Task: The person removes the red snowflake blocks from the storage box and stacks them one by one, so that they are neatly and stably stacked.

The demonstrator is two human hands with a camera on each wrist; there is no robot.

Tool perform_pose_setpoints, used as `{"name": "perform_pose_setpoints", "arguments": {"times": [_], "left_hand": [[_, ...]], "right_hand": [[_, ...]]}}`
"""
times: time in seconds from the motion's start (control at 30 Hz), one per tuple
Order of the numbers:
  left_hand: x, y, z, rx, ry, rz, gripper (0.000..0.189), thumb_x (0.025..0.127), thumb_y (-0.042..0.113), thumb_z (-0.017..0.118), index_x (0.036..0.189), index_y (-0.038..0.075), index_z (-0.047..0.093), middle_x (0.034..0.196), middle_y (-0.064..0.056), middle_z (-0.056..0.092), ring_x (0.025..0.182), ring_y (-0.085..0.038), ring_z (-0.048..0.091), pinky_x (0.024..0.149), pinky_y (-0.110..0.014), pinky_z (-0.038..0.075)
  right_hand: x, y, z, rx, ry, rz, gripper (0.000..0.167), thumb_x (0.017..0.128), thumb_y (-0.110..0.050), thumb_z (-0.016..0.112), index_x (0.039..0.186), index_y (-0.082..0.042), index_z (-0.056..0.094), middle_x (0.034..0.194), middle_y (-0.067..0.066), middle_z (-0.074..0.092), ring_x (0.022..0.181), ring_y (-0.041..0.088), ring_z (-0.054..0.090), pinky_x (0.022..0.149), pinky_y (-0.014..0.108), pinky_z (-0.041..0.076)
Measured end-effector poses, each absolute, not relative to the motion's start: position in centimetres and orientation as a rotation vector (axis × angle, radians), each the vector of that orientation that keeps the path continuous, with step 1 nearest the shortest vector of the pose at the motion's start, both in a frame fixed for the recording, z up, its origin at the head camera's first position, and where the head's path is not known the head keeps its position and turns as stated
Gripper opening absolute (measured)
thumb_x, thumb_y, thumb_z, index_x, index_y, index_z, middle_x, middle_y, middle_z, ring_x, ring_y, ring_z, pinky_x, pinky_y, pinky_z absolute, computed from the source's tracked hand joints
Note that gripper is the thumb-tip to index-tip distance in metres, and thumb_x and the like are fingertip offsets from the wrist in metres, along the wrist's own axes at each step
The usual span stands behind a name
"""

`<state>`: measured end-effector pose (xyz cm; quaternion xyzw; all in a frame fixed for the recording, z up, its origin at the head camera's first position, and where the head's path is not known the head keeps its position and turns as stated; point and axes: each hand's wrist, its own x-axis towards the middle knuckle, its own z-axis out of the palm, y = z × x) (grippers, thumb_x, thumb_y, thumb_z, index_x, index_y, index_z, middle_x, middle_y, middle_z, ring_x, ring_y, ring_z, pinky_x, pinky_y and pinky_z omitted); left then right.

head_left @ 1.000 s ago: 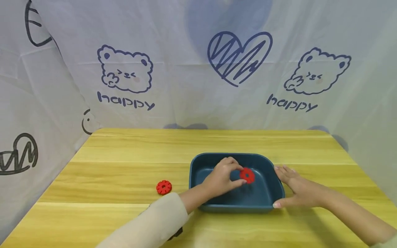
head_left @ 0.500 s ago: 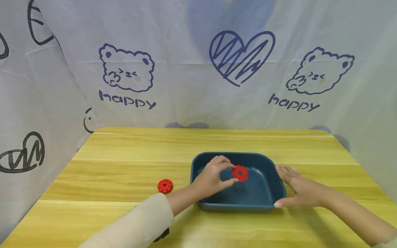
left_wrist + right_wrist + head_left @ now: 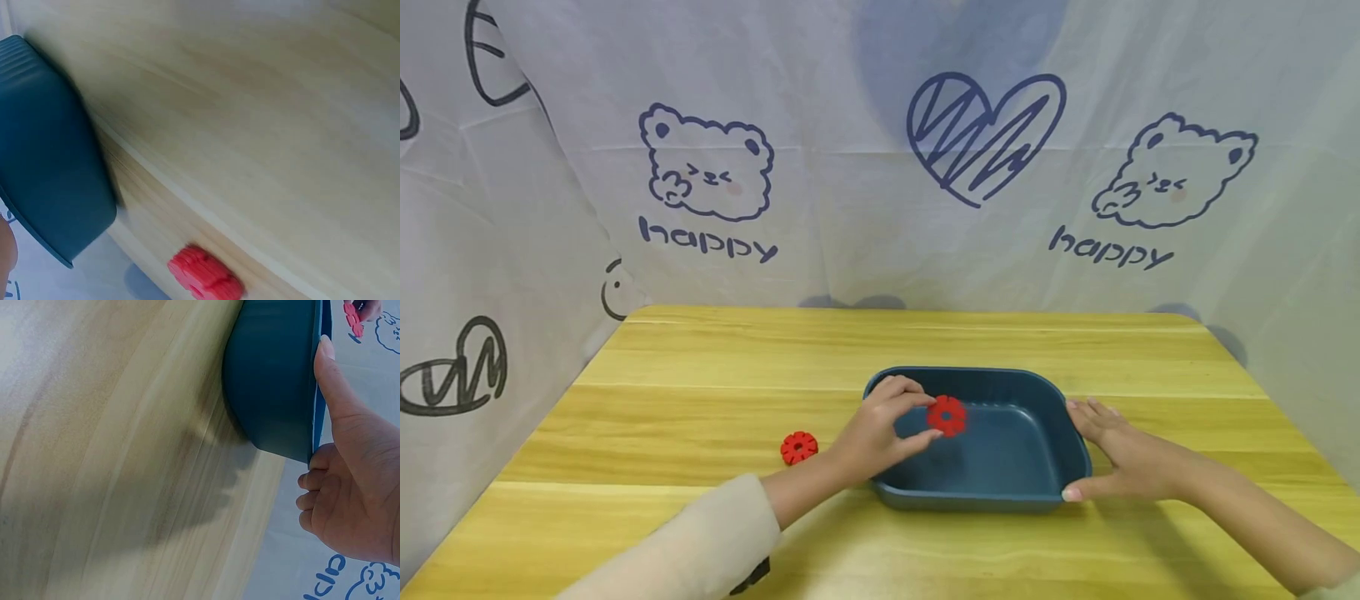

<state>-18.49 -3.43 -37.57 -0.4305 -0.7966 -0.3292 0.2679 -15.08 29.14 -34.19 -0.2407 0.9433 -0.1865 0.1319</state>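
In the head view, my left hand (image 3: 883,429) pinches a red notched plastic disc (image 3: 947,416) between thumb and fingertips, over the left half of a dark blue bin (image 3: 1000,504). The disc, with a hole in its middle, also shows beyond the bin's rim in the right wrist view. My right hand (image 3: 1127,462) rests against the bin's right end. Its thumb lies on the near corner of the rim and its extended fingers touch the right side. Left of the bin, on the table, lies another red notched disc (image 3: 799,448), seen edge-on and thick in the left wrist view.
A wood-grain table (image 3: 647,400) carries the bin and the loose disc. White cloth with blue drawings (image 3: 850,208) hangs behind the table and at its sides. A dark object (image 3: 751,575) shows under the left sleeve.
My left hand has moved left across the bin, carrying the pinched disc from its right part to its left half. The right hand keeps its place at the bin's end.
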Motion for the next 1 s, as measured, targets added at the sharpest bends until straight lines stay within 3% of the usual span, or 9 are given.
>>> {"name": "perform_pose_setpoints", "arguments": {"times": [0.5, 1.0], "left_hand": [[-18.5, -6.7, -37.4, -1.111, -2.146, -0.905, 0.034, 0.067, 0.011, 0.083, 0.096, -0.002, 0.069, 0.096, -0.009, 0.059, 0.092, -0.019, 0.054, 0.076, -0.023, 0.053], [-17.9, -10.5, -38.6, -1.010, -2.072, -0.898, 0.035, 0.060, 0.005, 0.084, 0.090, -0.002, 0.068, 0.089, -0.007, 0.061, 0.083, -0.017, 0.057, 0.072, -0.021, 0.051]], "right_hand": [[-15.1, 29.0, -34.1, -0.701, 2.733, -0.553, 0.108, 0.073, -0.049, 0.072, 0.141, 0.015, 0.017, 0.149, 0.033, 0.012, 0.132, 0.058, 0.006, 0.099, 0.072, 0.015], [-15.1, 28.9, -34.1, -0.698, 2.737, -0.534, 0.109, 0.073, -0.051, 0.071, 0.141, 0.015, 0.017, 0.149, 0.033, 0.012, 0.133, 0.058, 0.007, 0.100, 0.072, 0.015]]}}
